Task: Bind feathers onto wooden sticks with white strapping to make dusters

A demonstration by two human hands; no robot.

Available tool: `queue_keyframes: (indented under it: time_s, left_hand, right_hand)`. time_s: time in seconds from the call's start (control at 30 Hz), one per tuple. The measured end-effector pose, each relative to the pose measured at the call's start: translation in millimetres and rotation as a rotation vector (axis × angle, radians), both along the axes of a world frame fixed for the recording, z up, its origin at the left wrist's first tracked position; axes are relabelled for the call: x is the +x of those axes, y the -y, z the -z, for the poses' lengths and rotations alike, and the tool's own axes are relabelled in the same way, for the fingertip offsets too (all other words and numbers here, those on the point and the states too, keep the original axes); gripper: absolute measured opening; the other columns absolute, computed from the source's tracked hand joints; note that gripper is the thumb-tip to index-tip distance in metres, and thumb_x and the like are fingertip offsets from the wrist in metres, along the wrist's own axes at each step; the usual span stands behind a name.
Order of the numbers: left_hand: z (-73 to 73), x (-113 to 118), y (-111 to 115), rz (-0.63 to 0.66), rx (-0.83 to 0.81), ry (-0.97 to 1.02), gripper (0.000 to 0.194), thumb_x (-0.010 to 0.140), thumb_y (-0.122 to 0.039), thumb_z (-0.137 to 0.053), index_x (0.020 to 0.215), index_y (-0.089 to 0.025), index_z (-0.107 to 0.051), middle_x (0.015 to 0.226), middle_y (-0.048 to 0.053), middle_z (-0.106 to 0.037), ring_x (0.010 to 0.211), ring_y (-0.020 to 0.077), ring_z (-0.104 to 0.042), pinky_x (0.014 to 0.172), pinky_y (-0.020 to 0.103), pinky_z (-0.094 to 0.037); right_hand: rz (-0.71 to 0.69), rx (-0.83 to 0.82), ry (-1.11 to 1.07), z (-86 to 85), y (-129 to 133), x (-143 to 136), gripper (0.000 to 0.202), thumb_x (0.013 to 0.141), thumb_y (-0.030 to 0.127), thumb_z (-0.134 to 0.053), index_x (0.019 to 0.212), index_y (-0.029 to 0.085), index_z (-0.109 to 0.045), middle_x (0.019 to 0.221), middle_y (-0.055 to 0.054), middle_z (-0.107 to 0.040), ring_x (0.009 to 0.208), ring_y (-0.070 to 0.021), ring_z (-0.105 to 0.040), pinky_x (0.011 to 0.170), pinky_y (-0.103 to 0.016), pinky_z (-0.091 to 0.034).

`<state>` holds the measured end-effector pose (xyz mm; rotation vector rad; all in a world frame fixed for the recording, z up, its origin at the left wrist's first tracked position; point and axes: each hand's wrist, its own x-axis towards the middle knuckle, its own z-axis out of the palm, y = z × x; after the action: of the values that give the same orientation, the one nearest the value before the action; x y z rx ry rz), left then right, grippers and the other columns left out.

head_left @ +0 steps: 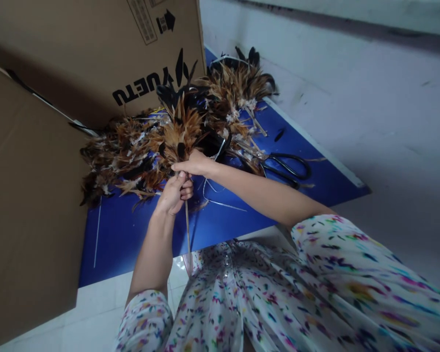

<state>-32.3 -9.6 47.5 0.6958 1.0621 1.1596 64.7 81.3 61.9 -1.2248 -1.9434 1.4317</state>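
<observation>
- At the far left we see brown cardboard, standing beside the blue table top.
- Next, on this table top, we find many loose feathers, brown, black and whitish, lying in an untidy heap.
- Then comes the left hand; its fingers are curled and clamped on a thin stick, whose lower part goes down past the table edge, toward the patterned clothing.
- The feather bundle is at the upper end of this stick, just above the left hand and in front of the heap; its brown and black tips point away from the person.
- The right hand is closed at the base of the bundle, just above the left one; some of its fingertips are hidden from us.
- Right of the hands we notice thin pale strands, lying on the blue surface.
- Farther back, another feather cluster lies near the wall.
- Last, we see scissors with black handles, their blades partly hidden among feathers.
</observation>
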Motion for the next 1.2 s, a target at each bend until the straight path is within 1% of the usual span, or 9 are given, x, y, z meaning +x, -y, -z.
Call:
queue_keyframes:
  time_s: [0.13, 0.2, 0.33, 0.4, 0.57, 0.8, 1.0, 1.13, 1.2]
  left_hand:
    - [-4.4, -4.6, 0.1, -0.047, 0.036, 0.048, 0.034, 0.078, -0.041, -0.071, 0.078, -0.013, -0.051, 0.055, -0.010, -0.028, 0.040, 0.0005, -0.020, 0.036, 0.011, -0.018]
    - [-6.5, -8.5, -0.6, -0.067, 0.040, 0.077, 0.032, 0.080, -0.039, -0.069, 0.078, -0.013, -0.051, 0.055, -0.009, -0.028, 0.039, 0.0006, -0.020, 0.035, 0.011, -0.018]
    - [-9.2, -17.1, -2.5, -0.115, 0.039, 0.113, 0.027, 0.085, -0.036, -0.064, 0.078, -0.013, -0.052, 0.056, -0.009, -0.028, 0.039, 0.0012, -0.021, 0.034, 0.012, -0.018]
    - [-9.8, -20.5, -3.3, -0.146, 0.039, 0.118, 0.026, 0.086, -0.035, -0.063, 0.078, -0.013, -0.052, 0.055, -0.009, -0.028, 0.039, 0.0013, -0.021, 0.034, 0.012, -0.019]
    - [-8.8, -24.2, -5.0, -0.168, 0.022, 0.121, 0.024, 0.088, -0.034, -0.060, 0.079, -0.013, -0.052, 0.055, -0.009, -0.029, 0.038, 0.0013, -0.021, 0.034, 0.012, -0.019]
    - [-4.3, -26.6, -6.3, -0.141, 0.039, 0.153, 0.022, 0.091, -0.031, -0.055, 0.080, -0.012, -0.052, 0.056, -0.009, -0.029, 0.038, 0.0014, -0.022, 0.034, 0.012, -0.020]
    - [-5.6, -24.2, -6.3, -0.151, 0.000, 0.172, 0.024, 0.091, -0.033, -0.056, 0.079, -0.013, -0.053, 0.054, -0.009, -0.027, 0.038, 0.0016, -0.021, 0.034, 0.012, -0.020]
    - [-7.4, -23.4, -6.5, -0.156, -0.013, 0.193, 0.023, 0.092, -0.032, -0.054, 0.078, -0.013, -0.052, 0.054, -0.009, -0.027, 0.037, 0.0016, -0.020, 0.034, 0.012, -0.019]
    - [-7.5, -23.8, -6.6, -0.149, -0.009, 0.214, 0.023, 0.093, -0.030, -0.052, 0.078, -0.013, -0.052, 0.054, -0.009, -0.027, 0.037, 0.0016, -0.020, 0.034, 0.012, -0.019]
  right_hand:
    - [-0.236, -0.042, -0.192, -3.2, -12.9, 13.2, 0.041, 0.078, 0.054, -0.063, 0.069, 0.015, -0.060, 0.059, -0.002, -0.057, 0.048, -0.0080, -0.046, 0.045, -0.022, -0.037]
    - [-0.239, 0.015, -0.169, -3.1, -23.2, 26.2, 0.039, 0.082, 0.051, -0.059, 0.070, 0.014, -0.062, 0.059, -0.001, -0.057, 0.049, -0.0076, -0.045, 0.046, -0.022, -0.035]
    - [-0.103, 0.326, 0.022, 4.4, -41.3, 53.6, 0.009, 0.078, 0.020, -0.063, 0.080, 0.014, -0.070, 0.071, -0.002, -0.064, 0.065, -0.0102, -0.055, 0.063, -0.023, -0.039]
    - [-0.106, 0.454, 0.190, 9.9, -44.6, 62.7, 0.015, 0.076, 0.011, -0.060, 0.082, 0.015, -0.072, 0.078, -0.003, -0.067, 0.075, -0.0136, -0.058, 0.071, -0.025, -0.040]
    - [-0.255, 0.600, 0.489, 16.1, -36.7, 66.9, 0.021, 0.081, 0.013, -0.056, 0.090, 0.018, -0.074, 0.101, -0.008, -0.068, 0.092, -0.0199, -0.060, 0.073, -0.028, -0.040]
    - [-0.320, 0.689, 0.666, 18.6, -30.3, 61.7, 0.020, 0.085, 0.015, -0.053, 0.090, 0.015, -0.073, 0.104, -0.012, -0.066, 0.093, -0.0224, -0.061, 0.069, -0.029, -0.038]
    - [-0.325, 0.658, 0.451, 9.1, -29.3, 69.4, 0.014, 0.083, 0.011, -0.055, 0.085, 0.014, -0.068, 0.097, -0.010, -0.066, 0.090, -0.0194, -0.060, 0.073, -0.027, -0.038]
    - [-0.211, 0.576, 0.173, -6.4, -27.2, 73.2, 0.007, 0.078, 0.010, -0.060, 0.080, 0.014, -0.066, 0.077, -0.003, -0.064, 0.078, -0.0143, -0.059, 0.073, -0.026, -0.039]
    - [-0.138, 0.460, -0.004, -11.5, -25.3, 72.1, 0.006, 0.075, 0.010, -0.064, 0.080, 0.014, -0.065, 0.071, 0.000, -0.062, 0.070, -0.0120, -0.058, 0.069, -0.025, -0.041]
